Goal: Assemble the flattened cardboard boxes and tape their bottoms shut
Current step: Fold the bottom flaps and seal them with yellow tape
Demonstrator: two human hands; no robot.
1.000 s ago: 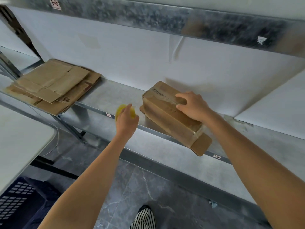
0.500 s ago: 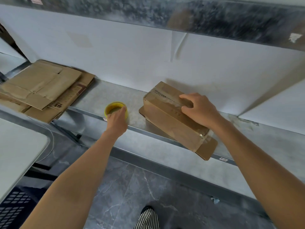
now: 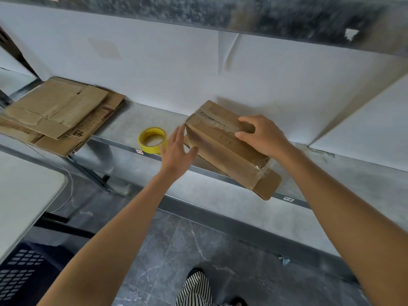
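Note:
An assembled brown cardboard box lies on the metal shelf, taped seam up, one end flap sticking out past the shelf edge. My right hand rests on top of the box, fingers curled over its far side. A yellow tape roll lies flat on the shelf just left of the box. My left hand hovers open between the roll and the box's near end, holding nothing. A stack of flattened cardboard boxes lies at the shelf's left end.
An upper metal shelf overhangs the work area, with a white wall behind. A white table corner stands at left above a dark plastic crate. Grey tiled floor and a striped trouser leg are below.
My left hand set the yellow tape roll down on the shelf, let go, and moved right toward the box with fingers spread. The right hand stayed on the box.

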